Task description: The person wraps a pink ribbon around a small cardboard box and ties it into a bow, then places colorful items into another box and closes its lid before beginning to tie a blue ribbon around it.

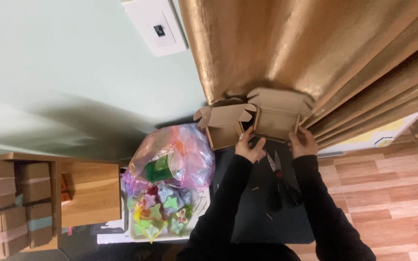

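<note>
Just above the middle of the frame we see a small brown cardboard box (267, 121), its lid flaps standing open, set at the foot of a golden curtain (306, 48) that fills the upper right. Our left hand (250, 147) is at the box's front edge near its middle, fingers curled against the cardboard, and our right hand (303, 142) clasps the box's right front corner with the fingers bent around the wall. Both hands have hold of the box; how tightly the left one pinches we cannot quite tell, as its fingertips are hidden behind the edge.

Between our dark sleeves, just below the box, a pair of scissors (279, 176) lies on a dark mat (252, 212), blades pointing up toward the box.

To the left of the box, near the centre of the frame, sits a crumpled clear plastic bag (189, 154) tinted pink, with a green thing inside. Below it lie colourful star-like pieces (160, 212) on a white surface.

At the far left, stacked cardboard boxes (6, 203) stand beside a wooden board (90, 193). In the upper left, a pale green wall carries a white switch plate (155, 26). Wood-patterned floor (388, 193) shows at lower right.
</note>
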